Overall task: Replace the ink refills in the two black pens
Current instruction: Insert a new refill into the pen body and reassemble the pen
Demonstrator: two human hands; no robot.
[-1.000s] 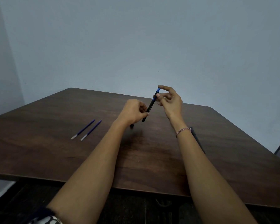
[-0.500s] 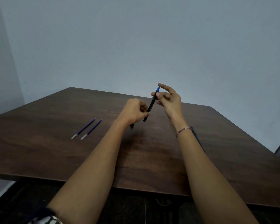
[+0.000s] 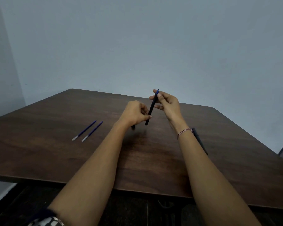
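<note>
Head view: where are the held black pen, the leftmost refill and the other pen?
Held black pen point(image 3: 151, 109): head view, mid barrel.
Leftmost refill point(image 3: 84, 130): head view, middle of the blue shaft.
Other pen point(image 3: 202, 145): head view, exposed part of the barrel.

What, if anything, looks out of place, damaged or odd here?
Nothing stands out. Two refills lie side by side on the table; the left hand and right hand hold one pen tilted between them; a second pen lies partly hidden behind the right forearm. A dark bit under the left hand is too small to identify.
</note>
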